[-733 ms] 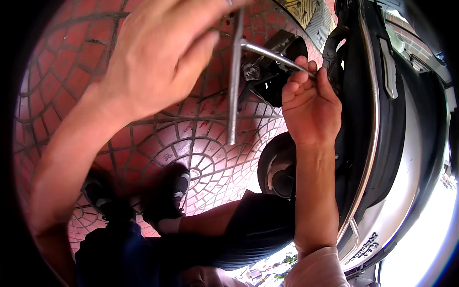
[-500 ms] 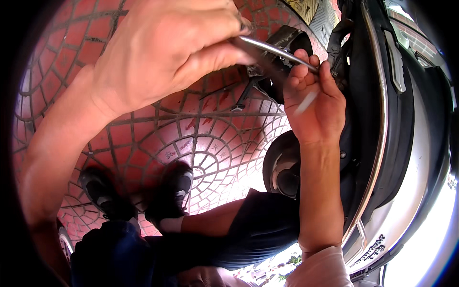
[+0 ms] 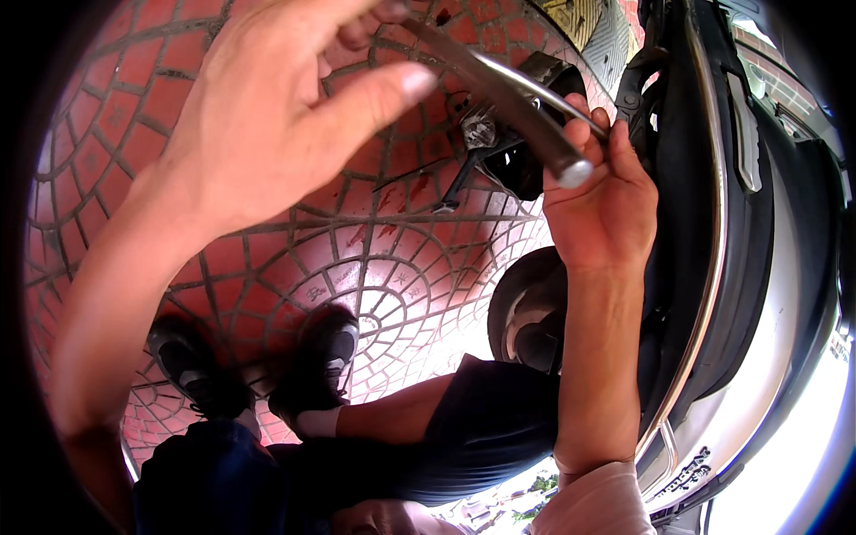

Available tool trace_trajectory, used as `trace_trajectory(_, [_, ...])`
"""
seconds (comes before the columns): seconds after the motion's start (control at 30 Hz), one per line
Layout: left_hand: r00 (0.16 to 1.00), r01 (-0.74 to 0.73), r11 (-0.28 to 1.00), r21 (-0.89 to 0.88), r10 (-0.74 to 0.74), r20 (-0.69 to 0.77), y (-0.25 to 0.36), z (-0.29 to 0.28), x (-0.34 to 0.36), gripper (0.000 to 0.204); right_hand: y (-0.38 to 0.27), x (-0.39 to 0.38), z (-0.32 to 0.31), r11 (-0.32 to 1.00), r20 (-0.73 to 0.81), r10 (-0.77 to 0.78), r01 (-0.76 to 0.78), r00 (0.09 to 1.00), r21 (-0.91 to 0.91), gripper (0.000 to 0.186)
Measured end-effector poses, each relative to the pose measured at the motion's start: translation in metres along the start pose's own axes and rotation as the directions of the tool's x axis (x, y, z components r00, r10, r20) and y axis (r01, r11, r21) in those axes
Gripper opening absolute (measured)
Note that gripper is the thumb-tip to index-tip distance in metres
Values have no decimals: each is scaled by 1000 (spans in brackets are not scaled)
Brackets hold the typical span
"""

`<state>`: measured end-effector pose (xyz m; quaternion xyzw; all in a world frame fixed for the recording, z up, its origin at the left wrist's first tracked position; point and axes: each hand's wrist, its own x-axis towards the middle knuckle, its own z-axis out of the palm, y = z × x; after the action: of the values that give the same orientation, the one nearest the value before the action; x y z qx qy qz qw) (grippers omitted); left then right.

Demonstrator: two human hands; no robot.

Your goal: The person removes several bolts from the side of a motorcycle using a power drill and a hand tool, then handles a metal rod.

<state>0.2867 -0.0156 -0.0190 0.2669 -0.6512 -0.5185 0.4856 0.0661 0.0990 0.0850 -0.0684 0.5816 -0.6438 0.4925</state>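
My left hand is raised at upper left, thumb spread away from curled fingers, with a fingertip at the upper end of a metal T-handle wrench's crossbar. That bar slants down toward the right and is motion-blurred. My right hand, palm up, has its fingers curled round the wrench's shiny shaft beside the black scooter body. The shaft's far end is hidden by the fingers. Behind the wrench are a black bracket-like assembly and a metal part.
A scooter's silver panel and chrome rail run along the right, with a round black part low beside my right forearm. My feet stand on red patterned paving. A striped yellowish mat or slab lies at the top.
The crossbar has swung from upright to diagonal. My left thumb has come away from the bar since half a second ago. My right hand has shifted slightly right, still on the shaft.
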Motion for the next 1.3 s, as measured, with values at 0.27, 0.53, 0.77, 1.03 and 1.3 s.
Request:
trace_trajectory(0.27, [907,42,986,162,-106,407,26,-25,58,38,-1,5,3,997,75,0,-6,997,77,31])
trace_trajectory(0.53, [328,942,204,-266,-728,602,43,-29,69,36,1,11,3,999,37,-43,44,998,-12,32])
trace_trajectory(0.77, [821,426,893,145,-449,354,30,-28,56,38,3,13,6,999,44,-26,25,999,21,31])
trace_trajectory(1.03, [570,686,721,100,-618,541,45,-13,68,42,5,7,-6,999,112,8,-13,994,50,31])
trace_trajectory(1.3, [695,667,742,-65,-589,411,31,-22,70,38,-1,11,5,995,120,-21,9,993,101,32])
